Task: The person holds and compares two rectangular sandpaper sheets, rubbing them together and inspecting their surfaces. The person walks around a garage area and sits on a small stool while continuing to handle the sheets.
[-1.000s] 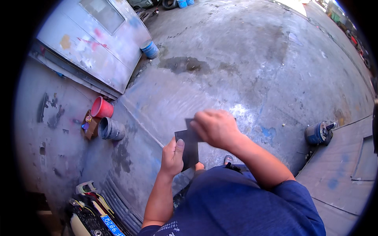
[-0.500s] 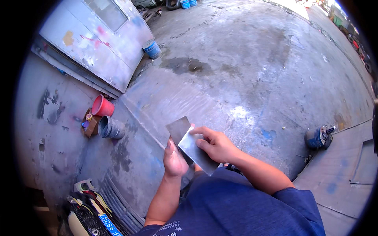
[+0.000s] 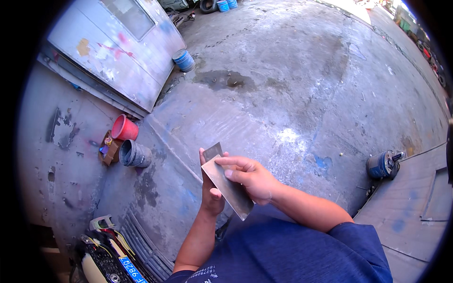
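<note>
Two thin rectangular metal scraper plates overlap in front of my body. The upper plate [image 3: 230, 192], brownish-grey with a lighter far edge, is pinched in my right hand [image 3: 257, 181], the index finger stretched across its top and the thumb lying on its face. Beneath it, the darker lower plate [image 3: 213, 150] pokes out at the far end. My left hand [image 3: 212, 203] is curled around this lower plate from the left and below, with fingertips showing beyond both sides. The upper plate covers most of the lower one and part of that grip.
Left on the concrete floor stand a red bucket [image 3: 125, 127], a grey bucket [image 3: 135, 153] and a cardboard box [image 3: 109, 152]. A blue bucket [image 3: 183, 60] is beside the paint-marked door panel [image 3: 108, 56]. A blue drum [image 3: 381, 165] stands right. Car bumper parts [image 3: 141, 245] lie lower left.
The upper plate has slid left over the lower plate, covering more of it, and is tilted differently, looking duller. My left hand has turned, its fingertips now showing beyond the plates.
</note>
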The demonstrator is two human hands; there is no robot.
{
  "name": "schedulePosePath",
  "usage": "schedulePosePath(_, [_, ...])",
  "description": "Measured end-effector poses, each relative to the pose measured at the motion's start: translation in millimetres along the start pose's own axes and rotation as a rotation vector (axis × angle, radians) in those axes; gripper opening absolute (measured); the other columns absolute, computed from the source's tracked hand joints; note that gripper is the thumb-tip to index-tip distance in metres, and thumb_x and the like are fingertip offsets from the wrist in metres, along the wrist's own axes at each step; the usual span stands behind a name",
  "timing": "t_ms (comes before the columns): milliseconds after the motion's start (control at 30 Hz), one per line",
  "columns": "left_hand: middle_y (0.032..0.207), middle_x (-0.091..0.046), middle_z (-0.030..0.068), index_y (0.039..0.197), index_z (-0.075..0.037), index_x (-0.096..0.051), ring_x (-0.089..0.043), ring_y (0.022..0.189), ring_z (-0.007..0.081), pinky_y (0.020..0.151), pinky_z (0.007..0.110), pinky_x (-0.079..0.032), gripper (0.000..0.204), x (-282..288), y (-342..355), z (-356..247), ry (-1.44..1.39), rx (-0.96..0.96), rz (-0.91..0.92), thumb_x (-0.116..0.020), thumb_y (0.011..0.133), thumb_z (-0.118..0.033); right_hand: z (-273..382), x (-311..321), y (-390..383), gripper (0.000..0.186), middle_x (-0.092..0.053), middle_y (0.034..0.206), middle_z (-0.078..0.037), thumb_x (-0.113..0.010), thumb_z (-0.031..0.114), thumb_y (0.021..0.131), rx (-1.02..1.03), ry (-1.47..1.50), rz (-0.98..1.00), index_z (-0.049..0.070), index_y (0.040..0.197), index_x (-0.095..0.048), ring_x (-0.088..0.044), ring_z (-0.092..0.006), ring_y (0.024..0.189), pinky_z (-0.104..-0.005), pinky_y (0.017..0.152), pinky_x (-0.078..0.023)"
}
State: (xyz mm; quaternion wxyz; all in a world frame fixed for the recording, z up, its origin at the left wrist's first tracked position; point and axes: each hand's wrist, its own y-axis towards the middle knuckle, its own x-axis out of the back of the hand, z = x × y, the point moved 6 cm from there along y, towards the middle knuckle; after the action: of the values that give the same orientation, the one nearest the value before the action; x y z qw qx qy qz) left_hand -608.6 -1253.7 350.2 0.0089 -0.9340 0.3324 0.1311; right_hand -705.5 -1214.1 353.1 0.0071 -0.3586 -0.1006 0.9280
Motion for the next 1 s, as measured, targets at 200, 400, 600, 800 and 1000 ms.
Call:
schedulePosePath(200, [0.143, -0.032, 0.0201, 0.15, -0.011, 0.011, -0.04, 0.129, 0.0298, 0.107, 0.045, -0.035, 0.134, 10, 1, 1, 0.094, -0.01, -0.062, -0.059, 0.06, -0.082, 2, -16, -5, 0.034, -0.06, 0.118, -0.012, -0.047, 0.003, 0.096, -0.027, 0.079, 0.087, 0.001, 0.13, -0.052, -0.06, -0.018, 0.107, -0.03, 0.094, -0.048])
schedulePosePath(400, [0.145, -0.029, 0.0169, 0.15, -0.008, 0.0, -0.041, 0.127, 0.0267, 0.104, 0.043, -0.037, 0.124, 29, 5, -4, 0.233, -0.11, 0.027, -0.057, 0.066, -0.079, 3, -17, -3, 0.036, -0.061, 0.12, -0.009, -0.048, 0.003, 0.096, -0.054, 0.012, 0.112, 0.003, 0.132, -0.053, -0.059, -0.014, 0.106, -0.0274, 0.094, -0.047])
schedulePosePath(600, [0.149, -0.023, 0.0113, 0.149, -0.001, -0.015, -0.033, 0.134, 0.0243, 0.109, 0.041, -0.031, 0.104, 20, 5, -21, 0.298, -0.11, 0.068, -0.052, 0.081, -0.071, 19, -9, 6, 0.03, -0.065, 0.111, -0.004, -0.049, 0.006, 0.097, 0.151, -0.149, 0.04, 0.005, 0.126, -0.06, -0.059, -0.0086, 0.098, -0.0246, 0.087, -0.048])
schedulePosePath(800, [0.146, -0.028, 0.0133, 0.148, -0.001, -0.02, -0.037, 0.131, 0.0257, 0.107, 0.04, -0.035, 0.105, 24, 9, -31, 0.493, -0.243, 0.142, -0.052, 0.078, -0.073, 1, -21, -4, 0.033, -0.065, 0.112, -0.005, -0.047, 0.004, 0.097, 0.033, -0.128, 0.109, 0.006, 0.129, -0.057, -0.058, -0.009, 0.1, -0.0241, 0.09, -0.045])
schedulePosePath(1000, [0.142, -0.038, 0.0161, 0.148, 0.002, -0.012, -0.039, 0.131, 0.0249, 0.108, 0.04, -0.034, 0.114, 22, 8, -29, 0.418, -0.128, 0.107, -0.055, 0.074, -0.074, 15, -14, 1, 0.033, -0.065, 0.111, -0.004, -0.049, 0.005, 0.097, 0.165, -0.232, 0.078, 0.007, 0.128, -0.058, -0.058, -0.009, 0.1, -0.0241, 0.088, -0.046])
